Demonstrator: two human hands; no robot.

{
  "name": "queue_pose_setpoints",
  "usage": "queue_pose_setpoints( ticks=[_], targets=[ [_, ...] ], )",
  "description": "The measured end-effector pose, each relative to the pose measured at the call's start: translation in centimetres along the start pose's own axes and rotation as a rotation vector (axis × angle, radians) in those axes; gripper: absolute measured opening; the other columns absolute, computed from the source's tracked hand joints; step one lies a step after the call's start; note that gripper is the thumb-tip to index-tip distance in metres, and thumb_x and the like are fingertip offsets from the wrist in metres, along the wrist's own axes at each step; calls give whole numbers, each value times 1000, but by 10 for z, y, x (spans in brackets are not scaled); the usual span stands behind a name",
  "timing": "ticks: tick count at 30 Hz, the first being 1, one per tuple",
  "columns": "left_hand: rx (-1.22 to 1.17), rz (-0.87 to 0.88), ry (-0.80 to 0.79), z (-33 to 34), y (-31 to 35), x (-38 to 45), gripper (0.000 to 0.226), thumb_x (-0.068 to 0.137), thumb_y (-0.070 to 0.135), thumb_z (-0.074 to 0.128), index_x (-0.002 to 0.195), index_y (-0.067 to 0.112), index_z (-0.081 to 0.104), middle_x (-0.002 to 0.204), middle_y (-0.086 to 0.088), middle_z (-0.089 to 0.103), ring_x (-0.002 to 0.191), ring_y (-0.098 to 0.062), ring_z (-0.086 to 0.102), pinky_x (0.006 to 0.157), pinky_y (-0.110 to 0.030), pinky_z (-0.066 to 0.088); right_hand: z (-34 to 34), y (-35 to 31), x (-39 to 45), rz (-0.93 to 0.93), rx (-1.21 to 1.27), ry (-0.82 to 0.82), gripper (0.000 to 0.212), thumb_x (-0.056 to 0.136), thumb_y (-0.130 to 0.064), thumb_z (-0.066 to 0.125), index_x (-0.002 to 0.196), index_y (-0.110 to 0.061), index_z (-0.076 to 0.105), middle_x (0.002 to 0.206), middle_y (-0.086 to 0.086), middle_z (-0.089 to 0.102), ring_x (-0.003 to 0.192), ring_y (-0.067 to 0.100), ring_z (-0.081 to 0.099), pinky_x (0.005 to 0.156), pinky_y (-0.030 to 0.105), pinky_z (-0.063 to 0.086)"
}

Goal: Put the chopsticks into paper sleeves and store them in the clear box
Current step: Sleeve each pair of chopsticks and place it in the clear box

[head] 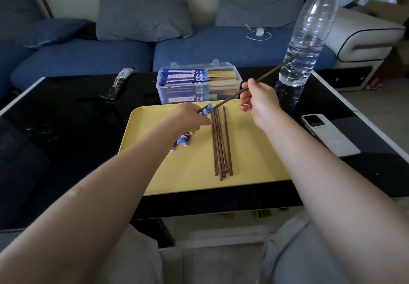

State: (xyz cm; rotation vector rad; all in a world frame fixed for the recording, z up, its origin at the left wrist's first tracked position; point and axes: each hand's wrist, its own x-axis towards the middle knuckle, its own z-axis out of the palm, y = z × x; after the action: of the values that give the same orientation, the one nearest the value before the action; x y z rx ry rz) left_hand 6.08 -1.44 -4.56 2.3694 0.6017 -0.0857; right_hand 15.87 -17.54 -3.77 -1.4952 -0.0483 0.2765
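Left hand (pixel 188 118) fingers grasp paper sleeve (pixel 204 110); right hand (pixel 257 102) fingers pinch chopstick (pixel 272 74).

A tray (pixel 254 151) lies on the worktop (pixel 66 128), chopsticks (pixel 221 146) in its middle, sleeves (pixel 182 142) to their left. Behind it stands the box (pixel 199 84); a bottle (pixel 307 40) right of that, a phone (pixel 329 135) right of the tray.

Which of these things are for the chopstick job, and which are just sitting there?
For the job: held chopstick, paper sleeve, loose chopsticks, spare sleeves, clear box, yellow tray.

Just sitting there: water bottle, phone, charger, dark packet.
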Motion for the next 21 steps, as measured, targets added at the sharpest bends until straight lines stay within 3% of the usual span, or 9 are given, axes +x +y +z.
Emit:
queue_pose_setpoints(
  ticks=[4,6,9,12,16,21],
  targets=[
    [5,26,-5,2,-1,1,24,88,36,70,83,15,62,69,-4,61,57,-16,54,54,-24,43,-1,-1,0,1,-9,51,29,107,-32,45,96,-15,67,75,1,61,65,14,59,60,27,50],
    [-8,43,-8,2,0,0,23,88,37,71,85,15,63,71,-4,61,58,-16,54,56,-24,45,-1,0,-2,-3,-19,3,28,107,-31,47,97,-14,67,76,1,63,66,14,60,61,27,51],
    [-56,96,-5,4,4,-2,26,86,38,73,85,15,63,69,-3,61,56,-15,54,55,-23,46,1,1,-9,36,-110,-280,24,104,-30,55,104,-13,72,81,1,62,71,14,60,64,28,53],
    [-182,96,-37,5,12,-6,28,87,34,74,83,11,60,63,-3,56,51,-13,49,46,-19,46,6,-1,-19,118,-316,-502,33,97,-45,63,114,-17,69,84,1,60,71,13,57,65,29,54],
    [-420,14,-123,5,17,-9,28,91,36,69,84,12,56,63,-4,54,51,-14,49,51,-24,50,11,-2,-17,133,-301,-405,52,95,-64,51,111,-17,65,80,2,59,68,13,57,63,30,54],
    [-783,-108,-204,2,16,-12,16,99,29,50,93,14,55,64,-3,50,52,-16,46,52,-26,44,8,4,-9,41,-255,-195,44,102,-55,45,110,-18,67,79,2,60,65,13,59,59,29,53]
  ],
)
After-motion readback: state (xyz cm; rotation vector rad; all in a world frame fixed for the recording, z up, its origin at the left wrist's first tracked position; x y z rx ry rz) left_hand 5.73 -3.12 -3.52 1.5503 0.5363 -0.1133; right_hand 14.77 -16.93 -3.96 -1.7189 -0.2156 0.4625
